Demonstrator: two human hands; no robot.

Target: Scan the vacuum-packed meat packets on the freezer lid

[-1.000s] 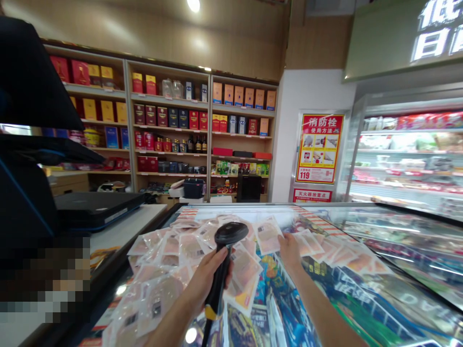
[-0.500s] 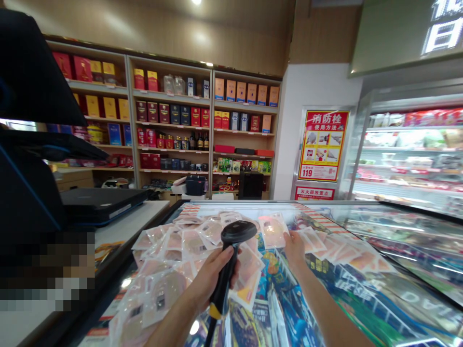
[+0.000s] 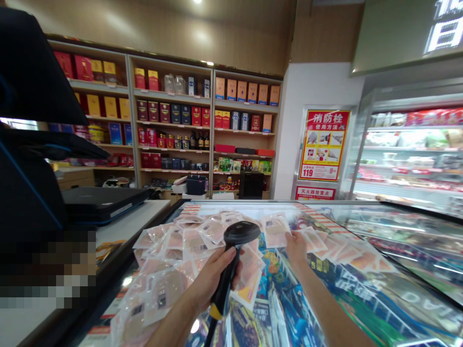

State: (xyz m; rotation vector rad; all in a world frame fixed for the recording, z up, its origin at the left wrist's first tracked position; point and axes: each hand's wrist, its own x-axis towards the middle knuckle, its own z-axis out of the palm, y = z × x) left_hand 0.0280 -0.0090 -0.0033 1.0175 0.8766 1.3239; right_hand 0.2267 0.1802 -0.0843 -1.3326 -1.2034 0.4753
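My left hand point(image 3: 216, 272) is wrapped around the black handle of a barcode scanner point(image 3: 241, 233), its head raised and facing away from me. My right hand point(image 3: 296, 246) pinches the right edge of a flat clear packet point(image 3: 274, 230) with something pinkish inside. That packet lies just right of the scanner head, over the freezer's glass top point(image 3: 267, 208). To the left spreads a heap of similar packets point(image 3: 170, 270), some with small barcode labels. A fanned row of packets point(image 3: 347, 250) lies right of my right hand.
Colourful bagged goods point(image 3: 282, 299) show through the glass. A black laptop-like device point(image 3: 104, 202) sits on the left counter beneath a dark monitor point(image 3: 36, 72). Shelves of boxes point(image 3: 173, 113) stand behind. At the right is a lit refrigerated case point(image 3: 412, 149).
The scanner and my left hand have shifted very slightly right in the picture. Its red light on the packet no longer shows. My right hand keeps its hold on the packet.
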